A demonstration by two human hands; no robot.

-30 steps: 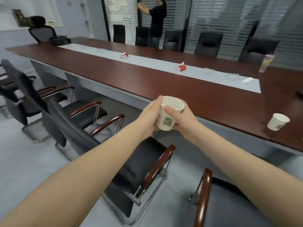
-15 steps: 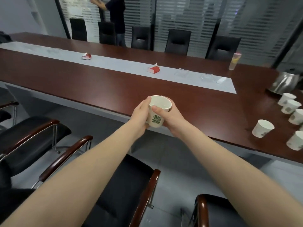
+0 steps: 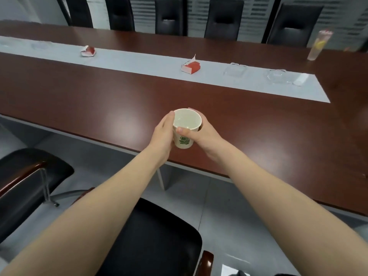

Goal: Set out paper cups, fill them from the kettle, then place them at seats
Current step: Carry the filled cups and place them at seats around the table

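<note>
A white paper cup (image 3: 186, 127) with a green flower print is upright between both my hands, over the near edge of the long dark wooden table (image 3: 99, 100). My left hand (image 3: 162, 136) cups its left side and my right hand (image 3: 201, 134) wraps the right side, thumb across the front. Clear liquid shows inside the cup. The kettle and the other cups are out of view.
A black seat (image 3: 155, 242) with wooden armrests stands below my arms, another chair (image 3: 27, 180) at the left. A pale runner (image 3: 159, 64) carries two red tissue packs (image 3: 190, 67), glass ashtrays (image 3: 235, 70) and a drink cup (image 3: 318, 46). Black chairs (image 3: 223, 18) line the far side.
My view has swung and tilted down towards the table; the kettle and loose cups at the right have left view. The held cup has moved forward over the table's near edge.
</note>
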